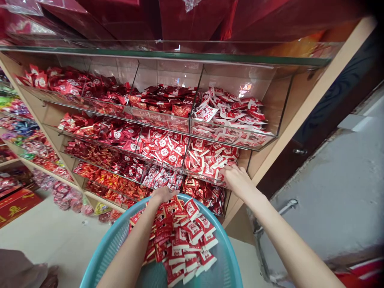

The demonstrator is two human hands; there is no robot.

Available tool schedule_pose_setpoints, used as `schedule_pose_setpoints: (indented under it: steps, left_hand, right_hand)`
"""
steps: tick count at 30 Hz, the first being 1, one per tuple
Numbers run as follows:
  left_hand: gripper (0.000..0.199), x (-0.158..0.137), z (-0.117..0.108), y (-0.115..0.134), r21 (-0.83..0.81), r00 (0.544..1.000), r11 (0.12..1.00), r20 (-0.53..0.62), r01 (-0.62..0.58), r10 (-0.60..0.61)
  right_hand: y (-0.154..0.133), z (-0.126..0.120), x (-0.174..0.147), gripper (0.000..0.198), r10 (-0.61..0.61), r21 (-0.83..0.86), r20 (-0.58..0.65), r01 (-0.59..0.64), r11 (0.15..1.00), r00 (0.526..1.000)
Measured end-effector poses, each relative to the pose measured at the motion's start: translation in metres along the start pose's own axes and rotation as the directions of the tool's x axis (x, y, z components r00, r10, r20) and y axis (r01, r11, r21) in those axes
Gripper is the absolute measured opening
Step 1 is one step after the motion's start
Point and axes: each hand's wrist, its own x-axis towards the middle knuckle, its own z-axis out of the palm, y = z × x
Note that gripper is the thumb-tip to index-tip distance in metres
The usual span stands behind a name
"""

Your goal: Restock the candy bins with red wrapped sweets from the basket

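A turquoise plastic basket [105, 244] stands below me, holding many small red and white packets [192, 232]. My left hand [164, 195] is closed at its far rim, with the fingers curled over the edge. My right hand [235, 175] reaches into the right-hand bin of the second shelf row, at its clear front panel. Red and white packets [207, 156] fill that bin and lie right beside the fingers. Those fingers are bent and partly hidden, so what they hold does not show.
Clear dividers split the wooden shelf unit [288, 128] into bins of red packets [168, 98]. A glass shelf [180, 56] runs above, under large dark red bags [186, 20]. At right are a grey wall [336, 176] and a pipe [289, 206]. A red box [18, 206] sits at left.
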Motion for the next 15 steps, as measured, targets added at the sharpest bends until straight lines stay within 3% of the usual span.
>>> schedule_pose_setpoints:
  steps: [5,10,12,15]
  left_hand:
    - [0.077,-0.003,-0.002,0.000,0.019,1.000,1.000,0.008,0.012,-0.012]
    - [0.082,-0.003,-0.002,0.002,0.007,1.000,1.000,0.003,0.016,-0.016]
    - [0.084,-0.002,-0.002,0.002,0.008,1.000,1.000,0.010,0.022,-0.022]
    - [0.083,-0.001,-0.002,0.002,0.008,1.000,1.000,0.015,0.024,-0.024]
  right_hand:
    - [0.005,0.001,-0.003,0.023,-0.016,-0.003,-0.072,0.016,1.000,0.997]
    - [0.004,-0.009,-0.016,0.022,-0.011,0.064,-0.261,0.029,0.998,0.965]
    - [-0.002,-0.014,-0.027,0.024,-0.032,0.154,-0.350,0.091,0.984,0.936]
    - [-0.017,-0.014,-0.044,0.027,-0.126,0.336,-0.424,0.284,0.898,0.897]
